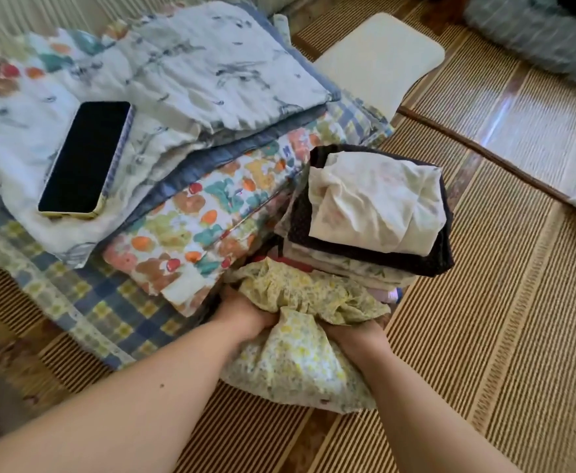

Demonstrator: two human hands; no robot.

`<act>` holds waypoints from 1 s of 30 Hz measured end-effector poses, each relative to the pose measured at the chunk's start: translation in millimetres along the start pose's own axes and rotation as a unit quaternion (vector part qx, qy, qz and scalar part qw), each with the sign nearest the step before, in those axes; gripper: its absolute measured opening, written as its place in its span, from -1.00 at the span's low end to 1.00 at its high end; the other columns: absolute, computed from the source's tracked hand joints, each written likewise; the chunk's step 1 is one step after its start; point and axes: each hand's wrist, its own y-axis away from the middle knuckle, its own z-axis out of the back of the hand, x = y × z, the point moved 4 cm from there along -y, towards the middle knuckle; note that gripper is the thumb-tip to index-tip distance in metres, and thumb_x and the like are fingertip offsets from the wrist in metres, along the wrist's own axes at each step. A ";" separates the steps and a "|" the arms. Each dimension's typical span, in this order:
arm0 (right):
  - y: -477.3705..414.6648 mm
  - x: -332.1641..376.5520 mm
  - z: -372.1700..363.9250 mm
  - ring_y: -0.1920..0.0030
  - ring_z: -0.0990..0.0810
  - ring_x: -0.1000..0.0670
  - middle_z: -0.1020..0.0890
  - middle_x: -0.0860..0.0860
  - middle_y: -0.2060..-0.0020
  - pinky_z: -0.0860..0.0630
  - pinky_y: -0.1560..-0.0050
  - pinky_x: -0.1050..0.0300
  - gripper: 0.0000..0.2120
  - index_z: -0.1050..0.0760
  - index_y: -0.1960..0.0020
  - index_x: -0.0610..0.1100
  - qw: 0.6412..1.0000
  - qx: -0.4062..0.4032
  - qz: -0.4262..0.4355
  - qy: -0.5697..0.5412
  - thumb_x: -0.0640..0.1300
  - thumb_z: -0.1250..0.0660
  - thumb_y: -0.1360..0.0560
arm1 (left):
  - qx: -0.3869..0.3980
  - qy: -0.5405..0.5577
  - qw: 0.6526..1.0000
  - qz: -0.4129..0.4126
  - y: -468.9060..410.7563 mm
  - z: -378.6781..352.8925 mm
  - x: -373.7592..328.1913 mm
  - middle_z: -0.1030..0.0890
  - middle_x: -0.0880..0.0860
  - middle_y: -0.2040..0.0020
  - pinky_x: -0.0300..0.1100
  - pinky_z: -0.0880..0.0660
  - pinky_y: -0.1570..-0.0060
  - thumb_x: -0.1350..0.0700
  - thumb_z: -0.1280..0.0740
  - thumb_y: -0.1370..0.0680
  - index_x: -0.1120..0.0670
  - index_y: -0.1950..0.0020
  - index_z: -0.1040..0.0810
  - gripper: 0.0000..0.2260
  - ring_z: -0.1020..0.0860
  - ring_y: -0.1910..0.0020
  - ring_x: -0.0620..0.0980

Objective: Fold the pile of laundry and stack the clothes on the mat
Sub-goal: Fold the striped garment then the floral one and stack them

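Yellow floral garment (300, 356) between gripping fingers (269, 322)

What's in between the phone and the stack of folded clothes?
In the head view, the flowery folded blanket lies between the phone and the stack of folded clothes; no bare mat shows there.

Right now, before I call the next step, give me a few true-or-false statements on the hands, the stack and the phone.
1. Both hands, left hand and right hand, grip the yellow floral garment. True.
2. The phone lies on the woven mat. False: it lies on the folded bedding.
3. A cream garment tops the folded stack. True.
4. The yellow floral garment already sits on top of the stack. False: it is in front of the stack, low on the woven mat.
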 end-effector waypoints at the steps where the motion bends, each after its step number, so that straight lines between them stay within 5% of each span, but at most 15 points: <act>1: -1.3 0.4 -0.1 -0.33 -0.45 -0.09 -0.46 0.03 -0.37 -0.38 -0.37 -0.02 -0.14 -0.36 -0.44 0.09 1.000 0.012 -0.004 0.016 0.35 -0.49 -0.23 | 0.015 -0.025 0.999 -0.022 -2.0 -0.3 -5.7 -0.34 0.12 -0.47 -0.12 -0.40 -0.27 -0.18 -0.27 -0.57 0.05 -0.53 -0.24 -0.40 -0.41 -0.35 0.11; 4: -1.8 -3.8 1.6 -0.30 -0.44 -0.14 -0.49 -0.03 -0.31 -0.37 -0.36 -0.09 -0.01 -0.39 -0.39 0.10 0.997 -0.006 -0.053 0.057 0.51 -0.38 -0.04 | 0.046 -0.022 0.999 -0.009 -2.1 -0.5 -10.3 -0.50 0.11 -0.34 -0.18 -0.43 -0.10 -0.12 -0.21 -0.62 0.03 -0.37 -0.45 -0.61 -0.50 -0.24 0.07; 9: 4.1 -8.4 2.2 -0.10 -0.63 -0.02 -0.65 0.08 -0.11 -0.55 -0.17 -0.04 -0.39 -0.51 -0.25 0.09 0.995 0.022 0.013 -0.094 0.15 -0.56 -0.24 | 0.055 0.114 0.992 -0.023 0.4 -2.9 -2.9 -0.55 0.05 -0.29 -0.09 -0.45 -0.23 -0.10 -0.33 -0.56 0.00 -0.34 -0.50 -0.62 -0.53 -0.21 0.05; 12: 10.0 -17.5 -0.3 0.07 -0.71 -0.09 -0.72 -0.02 0.06 -0.64 0.02 -0.05 -0.57 -0.57 -0.13 -0.03 0.971 0.104 -0.022 -0.215 -0.03 -0.54 -0.29 | 0.094 0.289 0.952 -0.046 6.6 -11.5 -2.9 -0.60 -0.01 -0.19 -0.06 -0.48 -0.21 0.00 -0.44 -0.49 -0.05 -0.30 -0.52 -0.62 -0.58 -0.10 0.00; 15: 15.5 -27.3 -2.8 0.04 -0.70 -0.17 -0.71 -0.13 0.05 -0.60 -0.07 -0.17 -0.64 -0.59 -0.12 -0.15 0.956 0.125 -0.051 -0.260 -0.11 -0.50 -0.35 | 0.169 0.389 0.906 0.012 8.2 -22.1 0.5 -0.69 0.12 -0.05 0.03 -0.56 -0.09 0.00 -0.52 -0.36 0.04 -0.24 -0.56 -0.53 -0.66 -0.01 0.13; 18: 21.1 -36.6 -0.2 0.03 -0.69 -0.21 -0.70 -0.17 0.03 -0.61 -0.04 -0.17 -0.71 -0.61 -0.11 -0.17 0.947 0.138 -0.056 -0.284 -0.15 -0.47 -0.39 | 0.221 0.417 0.881 0.036 15.1 -34.1 -1.7 -0.70 0.18 0.03 0.01 -0.58 0.08 -0.05 -0.49 -0.23 0.10 -0.20 -0.57 -0.43 -0.68 0.08 0.19; 26: 65.4 -77.3 68.6 0.12 -0.72 -0.13 -0.73 -0.10 0.12 -0.62 0.28 0.09 -0.78 -0.62 -0.04 -0.11 0.947 0.077 -0.021 -0.312 -0.19 -0.48 -0.40 | 0.206 0.433 0.876 -0.054 69.6 -69.2 -55.4 -0.70 0.23 0.06 -0.06 -0.61 0.30 0.06 -0.48 -0.26 0.16 -0.09 -0.64 -0.57 -0.69 0.12 0.20; 30: 99.0 -111.0 133.6 0.10 -0.71 -0.18 -0.72 -0.15 0.09 -0.62 0.25 0.04 -0.67 -0.63 -0.05 -0.13 0.938 0.055 -0.007 -0.342 -0.13 -0.52 -0.29 | 0.217 0.424 0.872 -0.111 110.4 -103.9 -107.9 -0.69 0.22 0.01 -0.02 -0.62 0.17 0.13 -0.48 -0.32 0.16 -0.15 -0.63 -0.60 -0.68 0.05 0.19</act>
